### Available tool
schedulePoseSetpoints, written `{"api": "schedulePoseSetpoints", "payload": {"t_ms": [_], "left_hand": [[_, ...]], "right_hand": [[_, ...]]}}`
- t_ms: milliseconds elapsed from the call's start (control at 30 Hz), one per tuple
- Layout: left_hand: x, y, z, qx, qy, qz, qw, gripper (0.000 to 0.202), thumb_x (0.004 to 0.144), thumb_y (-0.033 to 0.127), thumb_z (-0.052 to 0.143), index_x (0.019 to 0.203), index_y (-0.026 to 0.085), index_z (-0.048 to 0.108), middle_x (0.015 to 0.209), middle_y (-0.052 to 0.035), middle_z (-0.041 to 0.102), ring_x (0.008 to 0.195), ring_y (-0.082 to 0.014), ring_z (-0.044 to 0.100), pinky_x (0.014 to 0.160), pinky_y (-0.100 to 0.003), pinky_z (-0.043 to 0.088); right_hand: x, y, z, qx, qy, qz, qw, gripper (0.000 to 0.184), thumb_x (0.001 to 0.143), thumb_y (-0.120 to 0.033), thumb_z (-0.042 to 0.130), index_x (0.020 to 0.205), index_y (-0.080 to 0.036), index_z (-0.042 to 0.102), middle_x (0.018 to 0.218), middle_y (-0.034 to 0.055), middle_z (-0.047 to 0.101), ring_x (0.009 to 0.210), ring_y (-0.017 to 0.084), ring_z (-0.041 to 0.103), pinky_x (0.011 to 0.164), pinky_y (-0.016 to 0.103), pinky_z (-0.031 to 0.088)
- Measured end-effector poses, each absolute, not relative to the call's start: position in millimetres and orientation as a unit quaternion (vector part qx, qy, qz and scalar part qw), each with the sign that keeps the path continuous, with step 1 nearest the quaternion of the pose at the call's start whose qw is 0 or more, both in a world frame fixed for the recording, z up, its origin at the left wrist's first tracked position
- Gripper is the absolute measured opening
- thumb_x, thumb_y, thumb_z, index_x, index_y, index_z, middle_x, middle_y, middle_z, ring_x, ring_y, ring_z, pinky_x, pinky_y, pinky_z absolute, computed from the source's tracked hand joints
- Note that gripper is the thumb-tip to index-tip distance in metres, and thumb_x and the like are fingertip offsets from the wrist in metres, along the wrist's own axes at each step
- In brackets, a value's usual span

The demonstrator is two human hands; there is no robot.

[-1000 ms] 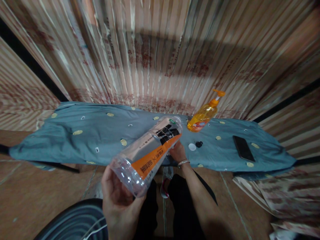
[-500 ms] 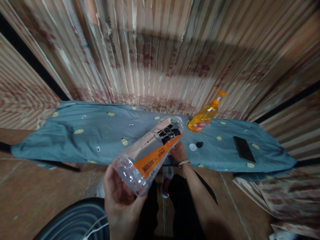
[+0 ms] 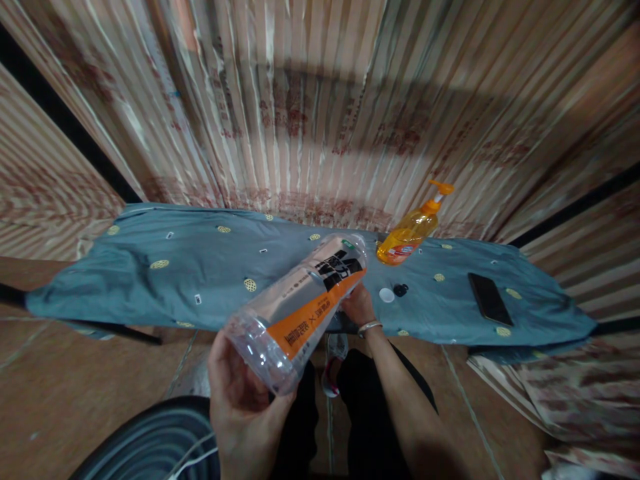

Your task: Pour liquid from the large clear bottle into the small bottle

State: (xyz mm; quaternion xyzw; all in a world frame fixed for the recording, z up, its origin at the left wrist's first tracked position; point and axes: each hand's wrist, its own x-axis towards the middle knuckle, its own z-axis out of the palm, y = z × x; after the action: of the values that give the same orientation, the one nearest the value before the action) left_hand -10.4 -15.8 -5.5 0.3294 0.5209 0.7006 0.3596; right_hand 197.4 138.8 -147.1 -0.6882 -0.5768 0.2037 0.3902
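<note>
Head view centres on a clear plastic bottle [image 3: 300,300] with an orange, grey and black label, held aslant over the front edge of the cloth-covered bench [image 3: 130,267], its far end pointing up and to the right. The left hand [image 3: 245,407] cups the near end, thumb on one side and fingers curled round the other, a wide hold that suits so broad a body and probably bears much of its weight. The right hand [image 3: 359,308], a bracelet [image 3: 370,327] at its wrist, is at the underside toward the far end, likely steadying it; its fingertips are hidden, so I cannot tell whether they pinch or merely support. Just beyond that hand lie a white disc [image 3: 386,295] and a small black object [image 3: 401,290], both within easy reach. Behind them an orange pump bottle [image 3: 405,240] stands on its base, and a smartphone [image 3: 490,299] lies flat farther right, well apart from both hands.
</note>
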Motion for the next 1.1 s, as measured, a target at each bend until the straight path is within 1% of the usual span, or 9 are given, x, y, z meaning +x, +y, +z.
{"api": "schedulePoseSetpoints", "payload": {"t_ms": [167,367,500,633,733,800,900,1000,1100], "left_hand": [[-10.3,-16.4,-5.3,0.315,0.528,0.701,0.361,0.084,0.06,0.022,0.096,0.137,0.023,0.061,0.138,-0.0127,0.067,0.117,-0.0307,0.073,0.092,-0.036,0.064],[-9.5,-16.3,-6.2,0.314,0.531,0.703,0.353,0.085,0.06,0.021,0.097,0.137,0.023,0.062,0.135,-0.0128,0.069,0.115,-0.031,0.074,0.091,-0.037,0.065],[-9.3,-15.9,-7.3,0.314,0.527,0.707,0.353,0.087,0.059,0.022,0.097,0.138,0.023,0.061,0.135,-0.0128,0.069,0.119,-0.0319,0.072,0.091,-0.036,0.065],[-9.8,-16.0,-7.6,0.312,0.528,0.706,0.354,0.086,0.059,0.021,0.097,0.137,0.024,0.061,0.132,-0.012,0.07,0.118,-0.0313,0.073,0.09,-0.035,0.065],[-10.7,-16.3,-7.2,0.319,0.528,0.703,0.354,0.087,0.059,0.022,0.097,0.138,0.023,0.06,0.133,-0.0123,0.07,0.119,-0.0312,0.072,0.091,-0.034,0.065],[-11.4,-16.5,-6.8,0.322,0.528,0.699,0.36,0.088,0.06,0.023,0.097,0.139,0.023,0.059,0.135,-0.0119,0.069,0.12,-0.0308,0.071,0.091,-0.034,0.064],[-11.9,-16.6,-6.2,0.329,0.533,0.692,0.358,0.088,0.061,0.023,0.096,0.14,0.024,0.058,0.139,-0.0117,0.067,0.122,-0.0307,0.07,0.093,-0.035,0.063],[-11.5,-16.4,-5.9,0.331,0.533,0.693,0.354,0.086,0.062,0.023,0.096,0.14,0.025,0.058,0.141,-0.0118,0.066,0.123,-0.0309,0.07,0.095,-0.036,0.063],[-11.0,-16.1,-6.1,0.326,0.525,0.699,0.359,0.085,0.062,0.021,0.096,0.139,0.025,0.059,0.14,-0.0115,0.066,0.12,-0.0302,0.071,0.093,-0.035,0.063]], "right_hand": [[197.3,138.0,-145.6,-0.695,-0.572,0.214,0.379,0.043,0.077,-0.03,0.073,0.117,-0.024,0.057,0.104,0.0101,0.079,0.1,0.032,0.078,0.087,0.045,0.063],[197.1,137.7,-145.3,-0.688,-0.579,0.213,0.383,0.043,0.078,-0.032,0.072,0.117,-0.021,0.056,0.108,0.0122,0.078,0.101,0.033,0.077,0.089,0.049,0.062],[196.6,138.2,-146.6,-0.687,-0.581,0.209,0.383,0.042,0.079,-0.032,0.071,0.118,-0.022,0.056,0.107,0.0115,0.078,0.099,0.031,0.077,0.088,0.047,0.063],[196.6,138.1,-148.0,-0.69,-0.584,0.192,0.383,0.04,0.08,-0.03,0.071,0.116,-0.023,0.056,0.106,0.0103,0.078,0.098,0.032,0.077,0.086,0.045,0.063],[196.9,137.8,-148.2,-0.687,-0.59,0.188,0.381,0.038,0.08,-0.03,0.07,0.115,-0.023,0.055,0.108,0.0108,0.078,0.099,0.032,0.077,0.086,0.045,0.063],[196.8,137.7,-148.0,-0.689,-0.591,0.184,0.377,0.041,0.08,-0.031,0.071,0.117,-0.023,0.055,0.109,0.011,0.078,0.099,0.032,0.077,0.086,0.044,0.063],[196.4,137.3,-147.3,-0.696,-0.589,0.175,0.372,0.044,0.08,-0.031,0.071,0.12,-0.022,0.055,0.108,0.0109,0.078,0.101,0.032,0.077,0.086,0.042,0.062],[195.8,136.6,-146.1,-0.698,-0.587,0.179,0.369,0.043,0.08,-0.031,0.071,0.119,-0.021,0.055,0.107,0.0109,0.078,0.1,0.031,0.077,0.085,0.04,0.062],[195.4,135.9,-145.0,-0.703,-0.583,0.185,0.363,0.045,0.08,-0.031,0.071,0.12,-0.021,0.055,0.108,0.0122,0.078,0.1,0.032,0.077,0.086,0.041,0.062]]}}
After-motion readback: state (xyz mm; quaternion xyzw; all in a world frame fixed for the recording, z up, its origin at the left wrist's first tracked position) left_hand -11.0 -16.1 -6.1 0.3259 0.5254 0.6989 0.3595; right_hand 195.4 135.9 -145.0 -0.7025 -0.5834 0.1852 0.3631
